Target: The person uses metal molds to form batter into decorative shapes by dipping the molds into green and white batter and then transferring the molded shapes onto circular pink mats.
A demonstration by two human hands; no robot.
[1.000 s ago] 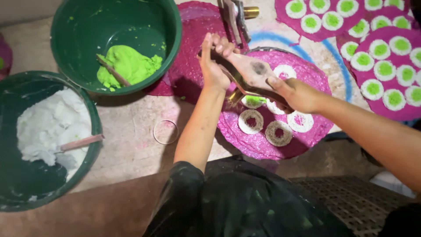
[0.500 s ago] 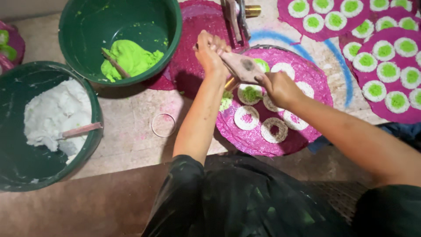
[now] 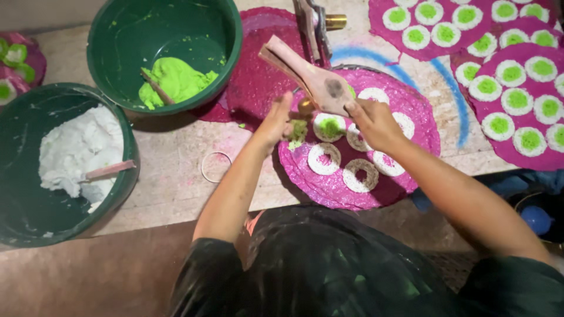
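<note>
My right hand (image 3: 374,122) grips a flat pinkish wooden paddle (image 3: 305,76), tilted up over a round magenta mat (image 3: 411,105). On the mat lie several white dough rings; one ring (image 3: 329,126) has a green centre and others (image 3: 360,175) are hollow. My left hand (image 3: 276,122) hovers at the mat's left edge, its fingers pinching a small lump of green paste (image 3: 298,130).
A green tub (image 3: 111,35) with green paste and a stick stands at the back left. A second tub (image 3: 126,152) holds white paste and a stick. A loose ring (image 3: 216,167) lies on the floor. More magenta mats (image 3: 517,152) with filled rings lie at right.
The paddle has swung up and to the left, away from the mat. My left hand has dropped from the paddle to the mat's edge with green paste in it.
</note>
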